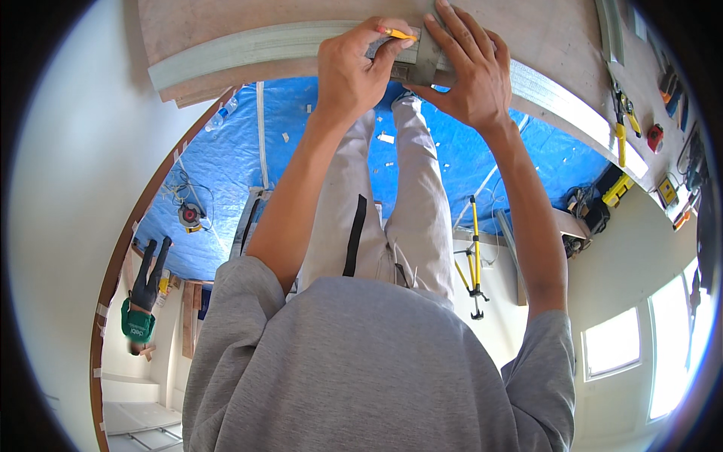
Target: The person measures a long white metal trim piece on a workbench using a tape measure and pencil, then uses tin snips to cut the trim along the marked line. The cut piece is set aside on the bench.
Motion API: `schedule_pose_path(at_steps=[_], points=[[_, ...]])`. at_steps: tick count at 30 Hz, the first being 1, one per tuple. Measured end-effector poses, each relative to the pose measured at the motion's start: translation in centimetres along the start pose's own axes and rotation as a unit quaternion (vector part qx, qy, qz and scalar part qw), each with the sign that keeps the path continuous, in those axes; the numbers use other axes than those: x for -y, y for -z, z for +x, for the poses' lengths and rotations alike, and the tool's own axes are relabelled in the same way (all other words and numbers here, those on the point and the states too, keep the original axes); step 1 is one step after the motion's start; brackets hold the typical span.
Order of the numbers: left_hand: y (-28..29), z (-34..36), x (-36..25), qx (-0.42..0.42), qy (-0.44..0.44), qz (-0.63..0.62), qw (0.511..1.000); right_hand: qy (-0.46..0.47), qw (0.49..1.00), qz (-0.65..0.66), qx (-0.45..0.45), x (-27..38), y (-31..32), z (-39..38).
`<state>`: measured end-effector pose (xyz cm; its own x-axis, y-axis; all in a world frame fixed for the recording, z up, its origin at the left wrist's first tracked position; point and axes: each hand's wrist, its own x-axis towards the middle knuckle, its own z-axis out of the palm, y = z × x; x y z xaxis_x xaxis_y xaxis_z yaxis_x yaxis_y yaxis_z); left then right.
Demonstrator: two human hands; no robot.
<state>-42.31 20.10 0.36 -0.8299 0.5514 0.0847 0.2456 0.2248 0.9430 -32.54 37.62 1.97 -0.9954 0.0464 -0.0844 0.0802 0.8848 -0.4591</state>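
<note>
Lying along the near edge of the brown wooden surface, the long grey metal channel passes beneath both your hands and runs on toward the right end. A short grey piece sits crosswise over it. Your left hand pinches a yellow pencil with thumb and fingers closed around it, the tip at or just beside that piece's left edge; you cannot tell from here whether it touches. Your right hand is spread wide, fingers extended over the piece and channel, thumb out toward the near edge, clasping nothing that shows.

Toward the surface's right end, you have yellow-handled snips near the near edge, a red tape measure just beyond them, and a yellow-framed item whose markings are too small to make out.

Below, a blue sheet covers the floor, with a clear bottle, a power tool and a yellow tripod. Far to your left, a co-worker wears a green shirt with pale lettering across it.
</note>
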Motion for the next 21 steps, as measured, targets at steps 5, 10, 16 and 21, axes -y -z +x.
schedule_pose_path(at_steps=[5, 10, 16, 21], points=[[0.6, -0.7, -0.3, 0.043, 0.014, 0.041, 0.998, 0.006, 1.0, 0.006, -0.012, 0.0, -0.1, 0.0], [1.0, -1.6, -0.8, 0.059, 0.032, 0.05, 0.997, 0.007, 1.0, 0.009, -0.01, 0.0, -0.1, 0.0], [1.1, -1.9, -0.8, 0.053, 0.014, 0.031, 0.998, 0.004, 1.0, 0.01, -0.01, 0.2, 0.0, 0.1], [1.1, -2.5, -0.9, 0.05, 0.017, 0.044, 0.998, -0.002, 1.0, 0.014, -0.007, 0.3, -0.1, 0.1]])
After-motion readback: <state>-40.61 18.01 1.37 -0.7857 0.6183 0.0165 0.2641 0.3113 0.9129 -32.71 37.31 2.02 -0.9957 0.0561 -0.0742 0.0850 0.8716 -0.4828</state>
